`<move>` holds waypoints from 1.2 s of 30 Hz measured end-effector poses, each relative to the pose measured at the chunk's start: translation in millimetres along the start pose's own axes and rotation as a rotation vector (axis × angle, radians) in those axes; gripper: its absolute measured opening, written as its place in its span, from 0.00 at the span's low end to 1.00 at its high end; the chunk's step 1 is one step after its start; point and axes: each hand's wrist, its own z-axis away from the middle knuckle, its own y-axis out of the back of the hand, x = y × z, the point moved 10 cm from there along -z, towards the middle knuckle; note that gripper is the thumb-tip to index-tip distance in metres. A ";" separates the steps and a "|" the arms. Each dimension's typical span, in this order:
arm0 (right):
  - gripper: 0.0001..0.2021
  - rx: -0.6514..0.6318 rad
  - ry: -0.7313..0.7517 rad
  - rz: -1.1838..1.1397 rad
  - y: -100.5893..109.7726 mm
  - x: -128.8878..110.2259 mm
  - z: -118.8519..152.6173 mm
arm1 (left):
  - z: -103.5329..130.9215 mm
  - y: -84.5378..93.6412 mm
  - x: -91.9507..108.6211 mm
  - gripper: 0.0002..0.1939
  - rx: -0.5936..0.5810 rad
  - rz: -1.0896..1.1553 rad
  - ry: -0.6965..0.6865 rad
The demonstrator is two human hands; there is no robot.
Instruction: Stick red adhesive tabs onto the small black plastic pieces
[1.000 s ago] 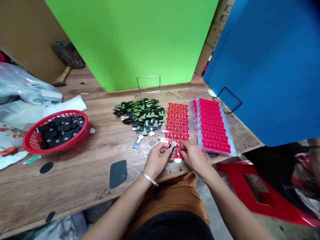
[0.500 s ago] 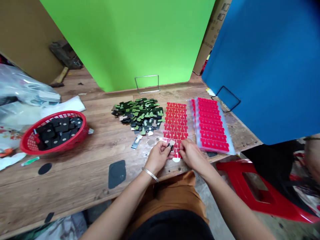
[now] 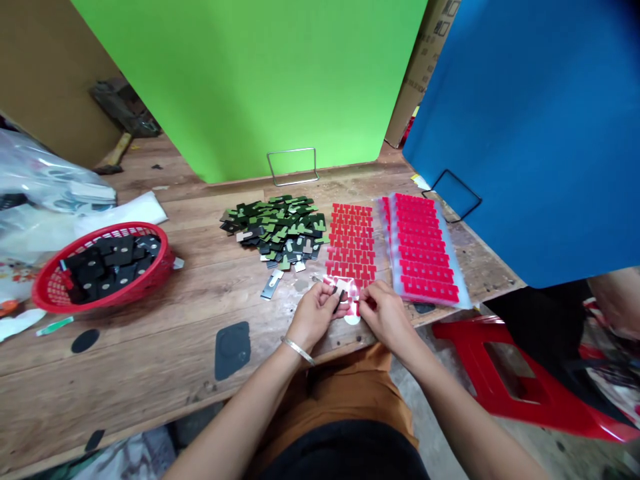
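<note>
My left hand (image 3: 316,312) is closed on a small dark flat piece with a pale face (image 3: 341,287), held just over the near end of a sheet of red T-shaped stickers (image 3: 351,241). Beside it, my right hand (image 3: 383,308) has its fingers pinched together at the sheet's near right corner; what lies between them is too small to make out. Beyond my left hand spreads a pile of similar dark and green flat pieces (image 3: 280,227). One loose piece (image 3: 271,285) lies apart at the pile's near side.
Right of the sheet is a stack of red sticker sheets (image 3: 427,250). A red basket (image 3: 165,257) of black pieces stands left. Green (image 3: 260,80) and blue (image 3: 530,133) boards rise behind. A red stool (image 3: 515,380) and part of another person (image 3: 620,300) are at right.
Both hands stay almost in place at the sheet's near end. The red sticker near the right fingertips has shifted slightly, and more pale backing shows there. The view has shifted a little.
</note>
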 end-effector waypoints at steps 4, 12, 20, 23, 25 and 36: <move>0.02 -0.029 -0.129 -0.340 5.1 19.0 2.8 | -1.5 2.0 -0.2 0.14 0.015 0.002 -0.004; 0.08 0.084 -0.305 -0.787 4.7 17.0 11.6 | 8.8 3.1 3.1 0.12 0.039 0.078 -0.013; 0.07 0.104 -0.230 -0.812 -23.0 -15.0 15.2 | 37.4 5.4 6.6 0.19 0.041 0.166 0.032; 0.06 0.119 -0.206 -0.759 -24.4 -20.2 17.6 | 41.7 5.5 9.8 0.18 0.043 0.156 0.024; 0.06 0.135 -0.192 -0.733 -22.5 -23.0 19.3 | 43.5 6.2 11.6 0.18 0.053 0.163 0.016; 0.07 0.110 -0.207 -0.790 -27.7 -24.9 20.1 | 42.9 6.6 7.7 0.18 0.013 0.172 0.017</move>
